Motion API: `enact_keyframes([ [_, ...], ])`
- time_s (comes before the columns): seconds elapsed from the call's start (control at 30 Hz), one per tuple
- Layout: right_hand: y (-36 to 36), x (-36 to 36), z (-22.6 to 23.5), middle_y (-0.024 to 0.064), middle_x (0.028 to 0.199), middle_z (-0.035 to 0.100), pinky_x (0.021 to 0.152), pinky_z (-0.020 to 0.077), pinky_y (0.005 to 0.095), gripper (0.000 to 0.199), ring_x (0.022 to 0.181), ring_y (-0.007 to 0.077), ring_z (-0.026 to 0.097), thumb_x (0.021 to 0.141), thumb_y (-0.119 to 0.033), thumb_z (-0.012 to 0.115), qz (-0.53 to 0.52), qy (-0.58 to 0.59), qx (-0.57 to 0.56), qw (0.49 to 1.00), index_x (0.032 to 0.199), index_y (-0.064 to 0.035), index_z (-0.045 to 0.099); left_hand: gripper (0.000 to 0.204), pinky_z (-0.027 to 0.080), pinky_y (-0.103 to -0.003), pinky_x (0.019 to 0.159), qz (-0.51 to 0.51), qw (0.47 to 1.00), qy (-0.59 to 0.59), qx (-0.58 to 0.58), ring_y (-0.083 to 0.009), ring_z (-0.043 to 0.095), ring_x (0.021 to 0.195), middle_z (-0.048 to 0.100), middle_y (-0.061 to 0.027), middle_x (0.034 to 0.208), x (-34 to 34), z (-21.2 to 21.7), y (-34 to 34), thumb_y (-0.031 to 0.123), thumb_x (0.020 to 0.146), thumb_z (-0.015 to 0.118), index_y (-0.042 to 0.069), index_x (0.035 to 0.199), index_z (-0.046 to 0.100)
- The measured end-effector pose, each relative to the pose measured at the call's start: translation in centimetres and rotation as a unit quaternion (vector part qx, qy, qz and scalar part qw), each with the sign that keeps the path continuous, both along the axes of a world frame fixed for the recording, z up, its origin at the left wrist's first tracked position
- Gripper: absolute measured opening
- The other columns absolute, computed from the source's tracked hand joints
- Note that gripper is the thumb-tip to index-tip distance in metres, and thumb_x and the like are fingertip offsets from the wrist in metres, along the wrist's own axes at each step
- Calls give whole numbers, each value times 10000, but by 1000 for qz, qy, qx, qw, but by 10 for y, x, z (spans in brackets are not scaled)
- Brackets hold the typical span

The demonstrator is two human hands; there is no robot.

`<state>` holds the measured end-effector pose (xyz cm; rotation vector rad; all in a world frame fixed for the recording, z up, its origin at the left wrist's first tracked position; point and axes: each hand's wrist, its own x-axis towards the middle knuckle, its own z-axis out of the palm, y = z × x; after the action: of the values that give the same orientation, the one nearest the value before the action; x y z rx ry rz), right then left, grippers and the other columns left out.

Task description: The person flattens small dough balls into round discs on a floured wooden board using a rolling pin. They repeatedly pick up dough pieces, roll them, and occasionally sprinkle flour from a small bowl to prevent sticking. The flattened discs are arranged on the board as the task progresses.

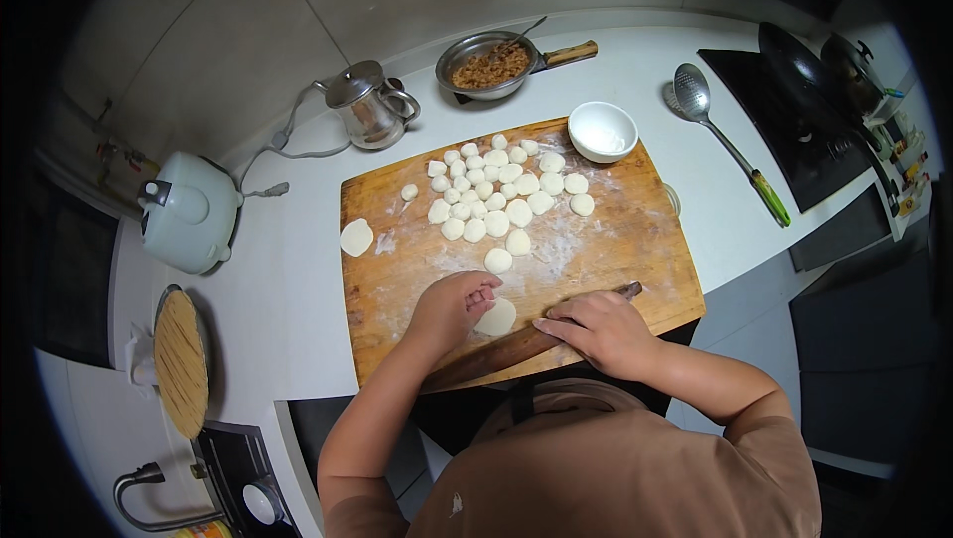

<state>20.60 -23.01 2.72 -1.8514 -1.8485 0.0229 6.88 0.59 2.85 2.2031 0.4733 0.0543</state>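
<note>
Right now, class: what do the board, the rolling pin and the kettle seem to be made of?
Cutting board: looks like unfinished wood, brown grain under flour. Rolling pin: probably darker wood, smooth. Kettle: likely polished steel, with mirror-like glints.

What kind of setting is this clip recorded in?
Most likely a home kitchen. A white counter holds a floured wooden cutting board with small dough pieces; a kettle stands by the tiled wall, and a black stove with a wok sits on the right.
</note>
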Motion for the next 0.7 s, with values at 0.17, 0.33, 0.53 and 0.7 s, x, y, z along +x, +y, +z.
enact_keyframes([
  [0.17, 2, 2, 4, 55, 1149, 649, 912, 483, 393, 418, 1078, 253, 609, 878, -176, 573, 3, 3, 6, 1000, 1288, -140, 643, 217, 539, -381, 797, -74, 984, -107, 125, -294, 654, 894, 693, -94, 951, -3, 21, -6, 73, 822, 729, 89, 1038, 710],
  [0.33, 4, 8, 4, 59, 1137, 652, 880, 495, 407, 408, 1045, 269, 618, 866, -162, 594, 1, 12, 15, 1000, 1269, -135, 649, 171, 530, -399, 844, -94, 976, -98, 170, -304, 652, 947, 698, -82, 973, -31, 16, -6, 106, 843, 704, 97, 1013, 714],
  [0.53, 17, 23, -3, 47, 1113, 658, 841, 499, 411, 396, 1013, 273, 624, 857, -138, 635, -29, -14, 27, 999, 1252, -124, 650, 506, 397, -488, 1088, -58, 968, -36, 240, -338, 513, 1291, 559, -154, 1362, -66, 20, -22, 175, 825, 725, 38, 1291, 584],
  [0.7, 44, 30, 6, 97, 1284, 596, 1012, 441, 427, 534, 1203, 317, 547, 874, -266, 663, -34, -30, -13, 999, 1365, -88, 556, 796, 225, -558, 1196, -43, 952, 42, 299, -345, 330, 1466, 340, -168, 1580, -56, 1, -23, 254, 834, 735, 10, 1497, 368],
])
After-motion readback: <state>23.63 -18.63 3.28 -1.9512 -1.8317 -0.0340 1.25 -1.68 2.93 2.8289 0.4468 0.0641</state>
